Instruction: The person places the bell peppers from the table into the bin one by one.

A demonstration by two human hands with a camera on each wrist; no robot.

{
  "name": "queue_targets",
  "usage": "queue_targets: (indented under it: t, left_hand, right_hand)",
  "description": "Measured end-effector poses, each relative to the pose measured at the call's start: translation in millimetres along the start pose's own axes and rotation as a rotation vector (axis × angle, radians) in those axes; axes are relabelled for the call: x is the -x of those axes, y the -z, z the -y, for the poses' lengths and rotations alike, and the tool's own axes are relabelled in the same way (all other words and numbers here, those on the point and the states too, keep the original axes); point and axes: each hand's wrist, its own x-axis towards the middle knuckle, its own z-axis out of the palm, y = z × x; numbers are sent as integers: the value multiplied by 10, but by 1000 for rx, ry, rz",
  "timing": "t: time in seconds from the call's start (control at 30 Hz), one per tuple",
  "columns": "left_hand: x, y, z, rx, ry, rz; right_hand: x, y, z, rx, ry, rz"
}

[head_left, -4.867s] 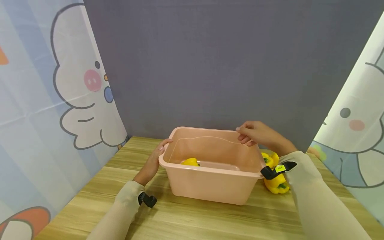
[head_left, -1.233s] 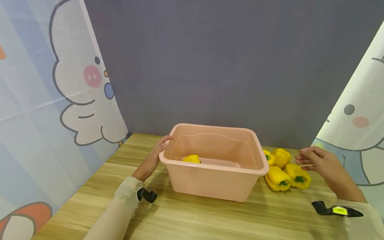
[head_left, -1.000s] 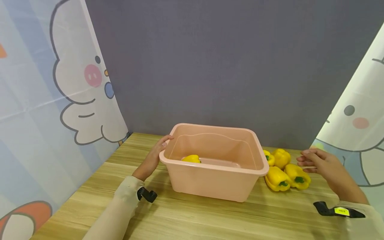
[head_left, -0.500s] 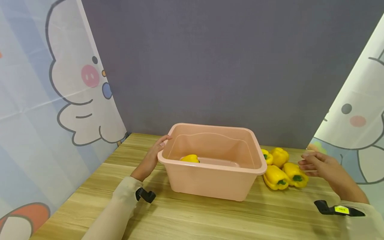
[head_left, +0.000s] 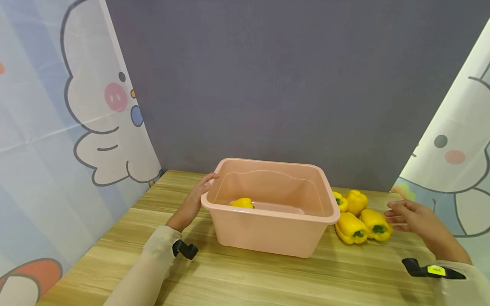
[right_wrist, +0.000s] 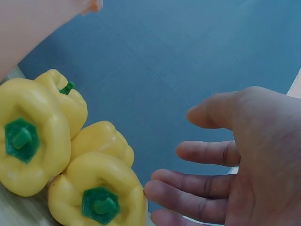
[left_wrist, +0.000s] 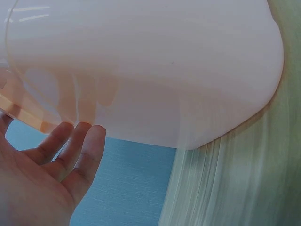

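A pink plastic tub stands on the table in the head view. My left hand holds its left rim, index finger and thumb over the edge; in the left wrist view the other fingers touch the outer wall. Inside the tub lies one yellow bell pepper, partly hidden by the front rim. Several more yellow bell peppers sit bunched against the tub's right side, green stems showing. Just right of the nearest pepper, my right hand is held with loosely spread fingers, gripping nothing.
The light wood table runs back to a dark grey backdrop. Curtains with cartoon prints, a left curtain and a right curtain, flank it. A small black wrist device sits on the right sleeve.
My right hand has moved from above the tub's back right corner to the right of the peppers, then lowered slightly beside them. The left hand has stayed on the tub's rim.
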Motion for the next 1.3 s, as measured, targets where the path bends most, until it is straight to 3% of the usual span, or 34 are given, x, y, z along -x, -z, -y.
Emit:
queue_targets:
  t: [0.43, 0.83, 1.3]
  left_hand:
    - [22, 3, 6, 0, -2, 1]
    - [11, -8, 6, -4, 3, -2]
    - [-5, 0, 7, -10, -22, -12]
  right_hand:
    - [-19, -19, -77, 97, -61, -32]
    - [-57, -21, -236, 133, -134, 14]
    - [-87, -110, -263, 157, -113, 54]
